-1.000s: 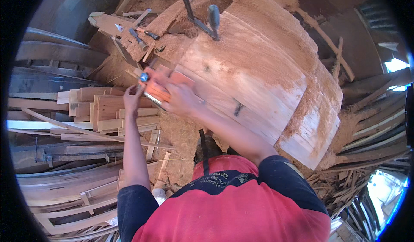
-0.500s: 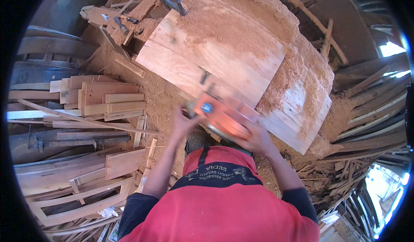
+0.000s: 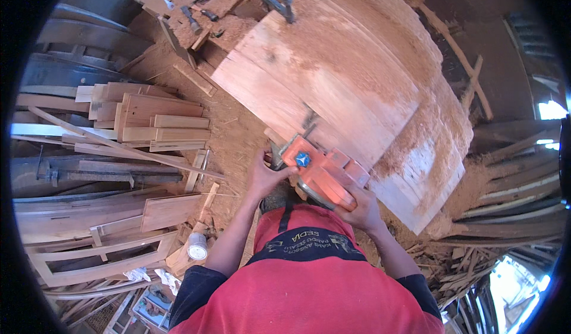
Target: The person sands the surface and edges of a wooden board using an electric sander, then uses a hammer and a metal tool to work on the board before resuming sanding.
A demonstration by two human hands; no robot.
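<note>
An orange electric planer (image 3: 324, 170) with a blue front knob sits at the near edge of a broad wooden panel (image 3: 267, 78). My right hand (image 3: 363, 209) is wrapped round its rear handle. At the planer's front left side, my left hand (image 3: 266, 173) grips it with the thumb laid along the body; its other fingers are partly hidden by a dark part beside the tool. Shavings cover much of the panel. A dark clamp (image 3: 288, 7) stands at the panel's far left corner.
Stacked boards (image 3: 160, 117) lie to the left, with a wooden frame (image 3: 101, 268) nearer me. A hammer (image 3: 191, 22) rests on a shavings-strewn surface at the far left. Long planks (image 3: 517, 185) line the right. A pale round can (image 3: 197, 248) stands by my left elbow.
The whole view has shifted, so the panel and clamp appear further right and lower. Both hands stay on the planer, which remains at the panel's near edge.
</note>
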